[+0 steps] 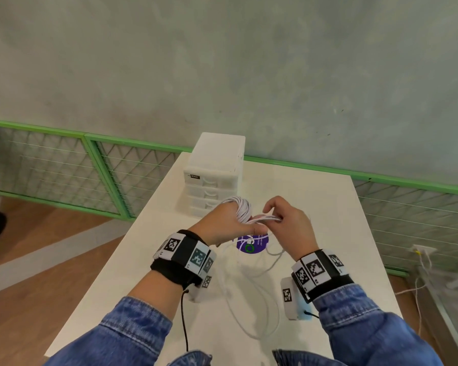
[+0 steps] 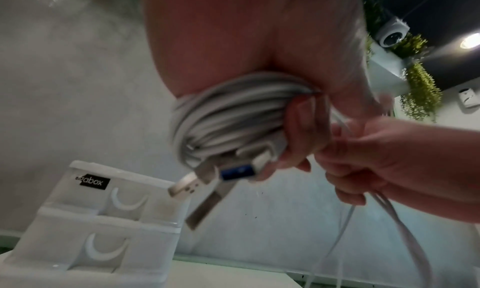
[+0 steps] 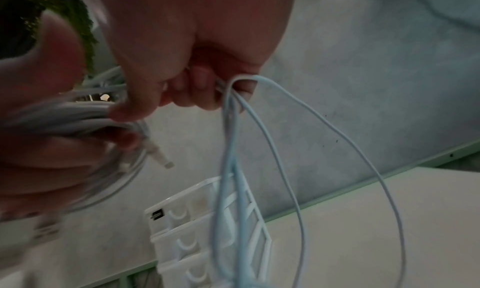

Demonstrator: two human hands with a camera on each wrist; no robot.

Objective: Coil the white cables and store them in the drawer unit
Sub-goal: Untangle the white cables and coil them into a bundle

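My left hand (image 1: 229,224) grips a bundle of coiled white cable (image 1: 242,210) wound round its fingers; in the left wrist view the coil (image 2: 233,116) shows USB plugs (image 2: 185,184) sticking out below. My right hand (image 1: 283,220) pinches several loose strands of the same white cable (image 3: 231,111) right beside the coil. The rest of the cable (image 1: 251,294) hangs down and trails in loops on the white table (image 1: 328,233). The white drawer unit (image 1: 212,178) stands just beyond the hands with its drawers closed.
A round purple disc (image 1: 251,243) lies on the table under the hands. A green-framed mesh fence (image 1: 90,167) runs behind the table below a grey wall. To the left is wooden floor (image 1: 37,260). More cables hang at the right (image 1: 421,265).
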